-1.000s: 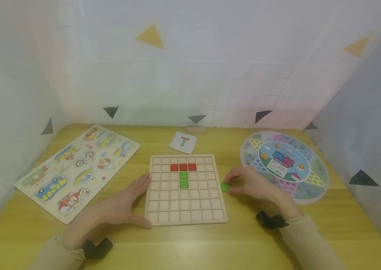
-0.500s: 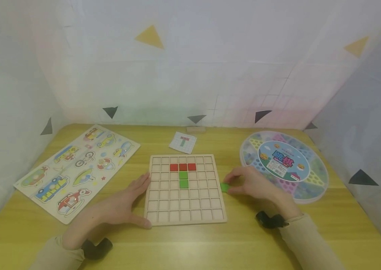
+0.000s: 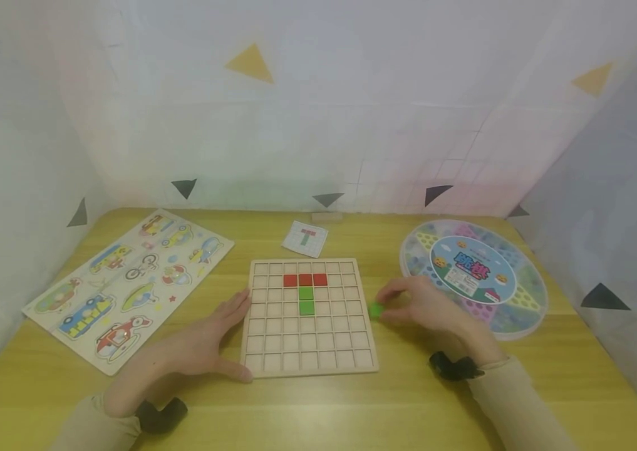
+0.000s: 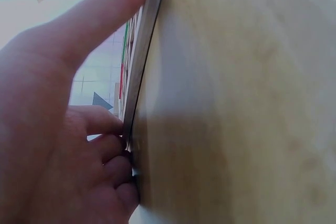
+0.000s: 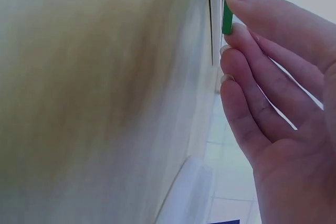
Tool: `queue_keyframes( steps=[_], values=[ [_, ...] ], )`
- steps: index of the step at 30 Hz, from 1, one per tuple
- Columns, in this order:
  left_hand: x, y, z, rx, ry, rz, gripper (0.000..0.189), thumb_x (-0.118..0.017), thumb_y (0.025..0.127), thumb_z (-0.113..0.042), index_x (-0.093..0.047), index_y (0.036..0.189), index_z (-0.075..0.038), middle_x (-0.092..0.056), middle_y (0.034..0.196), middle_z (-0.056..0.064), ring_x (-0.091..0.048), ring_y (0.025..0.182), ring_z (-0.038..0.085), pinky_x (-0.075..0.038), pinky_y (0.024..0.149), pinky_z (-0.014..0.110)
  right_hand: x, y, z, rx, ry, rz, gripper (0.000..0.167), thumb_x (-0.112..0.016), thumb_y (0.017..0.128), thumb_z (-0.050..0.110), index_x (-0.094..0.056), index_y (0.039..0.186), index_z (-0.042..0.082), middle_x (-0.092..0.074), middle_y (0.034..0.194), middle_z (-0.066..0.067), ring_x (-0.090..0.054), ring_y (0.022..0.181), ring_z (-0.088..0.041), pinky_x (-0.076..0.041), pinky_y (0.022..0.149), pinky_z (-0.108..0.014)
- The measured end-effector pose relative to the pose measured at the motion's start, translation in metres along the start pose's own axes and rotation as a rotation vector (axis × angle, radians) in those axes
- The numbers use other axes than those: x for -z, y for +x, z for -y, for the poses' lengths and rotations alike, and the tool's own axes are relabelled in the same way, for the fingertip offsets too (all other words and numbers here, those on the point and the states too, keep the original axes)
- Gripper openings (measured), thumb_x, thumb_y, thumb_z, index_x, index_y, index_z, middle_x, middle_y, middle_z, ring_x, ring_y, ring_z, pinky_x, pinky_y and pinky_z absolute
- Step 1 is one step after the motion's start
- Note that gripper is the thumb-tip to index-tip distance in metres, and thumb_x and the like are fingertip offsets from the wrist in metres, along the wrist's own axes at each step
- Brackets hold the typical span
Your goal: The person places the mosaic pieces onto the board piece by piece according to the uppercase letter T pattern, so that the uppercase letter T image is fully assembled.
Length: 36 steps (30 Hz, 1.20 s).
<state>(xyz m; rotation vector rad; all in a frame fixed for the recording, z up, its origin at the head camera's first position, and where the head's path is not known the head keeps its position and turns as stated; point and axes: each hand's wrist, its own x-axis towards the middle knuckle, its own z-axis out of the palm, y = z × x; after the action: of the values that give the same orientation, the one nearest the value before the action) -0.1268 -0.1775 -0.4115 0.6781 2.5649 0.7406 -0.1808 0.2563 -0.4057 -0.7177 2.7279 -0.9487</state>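
A square wooden grid board [image 3: 309, 359] lies in the middle of the table. Three red tiles [image 3: 305, 280] form a row in its upper part, with two green tiles [image 3: 306, 300] in a column beneath the middle one. My left hand [image 3: 200, 344] rests along the board's left side, fingertips at the upper edge and thumb at the near corner. Just off the board's right edge, my right hand [image 3: 422, 305] pinches another green tile [image 5: 229, 11] between thumb and index finger; in the right wrist view the tile is clear of the tabletop.
Behind the board lies a small pattern card [image 3: 305, 239] with a red and green T, and a small wooden block [image 3: 326, 217]. A vehicle picture puzzle [image 3: 140, 285] lies on the left. A round Chinese checkers box [image 3: 474, 275] sits close behind the right hand.
The green tile in my right hand has come up very slightly at the board's right edge. My left hand and the board stay in place.
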Motion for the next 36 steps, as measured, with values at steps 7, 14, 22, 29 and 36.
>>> queue_keyframes(
  steps=[7, 14, 22, 29, 36],
  values=[
    [0.0, 0.001, 0.001, 0.008, 0.015, 0.001, 0.13, -0.078, 0.066, -0.071, -0.013, 0.161, -0.012, 0.004, 0.169, 0.002, -0.002, 0.155, 0.03, -0.018, 0.123, 0.053, 0.006, -0.002, 0.006, 0.018, -0.018, -0.045, 0.024, -0.083, 0.082, 0.025, -0.074, 0.104, 0.022, -0.073, 0.101, 0.012, -0.066, 0.099, -0.014, -0.055, 0.093, -0.046],
    [0.001, 0.0, 0.0, -0.002, 0.001, 0.005, 0.129, -0.079, 0.067, -0.069, -0.013, 0.161, -0.011, 0.003, 0.169, 0.003, -0.003, 0.155, 0.033, -0.018, 0.123, 0.055, 0.008, -0.001, 0.012, 0.049, -0.032, -0.079, 0.023, -0.084, 0.081, 0.021, -0.075, 0.103, 0.022, -0.073, 0.099, 0.013, -0.067, 0.097, -0.014, -0.056, 0.09, -0.046],
    [0.001, 0.0, 0.001, 0.008, -0.005, 0.01, 0.13, -0.079, 0.066, -0.07, -0.011, 0.162, -0.013, 0.004, 0.169, 0.004, -0.003, 0.155, 0.033, -0.018, 0.122, 0.055, 0.007, 0.007, 0.023, 0.042, -0.024, -0.119, 0.026, -0.085, 0.08, 0.023, -0.076, 0.104, 0.024, -0.073, 0.101, 0.012, -0.065, 0.099, -0.015, -0.055, 0.089, -0.047],
    [0.0, 0.002, 0.001, 0.009, -0.015, 0.013, 0.131, -0.079, 0.066, -0.07, -0.01, 0.162, -0.012, 0.006, 0.169, 0.004, -0.001, 0.154, 0.034, -0.015, 0.123, 0.055, 0.002, 0.021, 0.038, 0.146, -0.04, -0.158, 0.025, -0.085, 0.079, 0.015, -0.078, 0.103, 0.016, -0.076, 0.1, 0.007, -0.068, 0.095, -0.015, -0.057, 0.087, -0.046],
    [0.0, 0.001, 0.002, 0.0, -0.007, 0.007, 0.131, -0.079, 0.067, -0.07, -0.011, 0.161, -0.011, 0.005, 0.169, 0.006, -0.002, 0.154, 0.035, -0.016, 0.123, 0.055, -0.007, 0.032, 0.061, 0.192, -0.031, -0.153, 0.024, -0.085, 0.08, 0.02, -0.077, 0.103, 0.016, -0.076, 0.1, 0.007, -0.068, 0.094, -0.014, -0.057, 0.087, -0.047]
  ],
)
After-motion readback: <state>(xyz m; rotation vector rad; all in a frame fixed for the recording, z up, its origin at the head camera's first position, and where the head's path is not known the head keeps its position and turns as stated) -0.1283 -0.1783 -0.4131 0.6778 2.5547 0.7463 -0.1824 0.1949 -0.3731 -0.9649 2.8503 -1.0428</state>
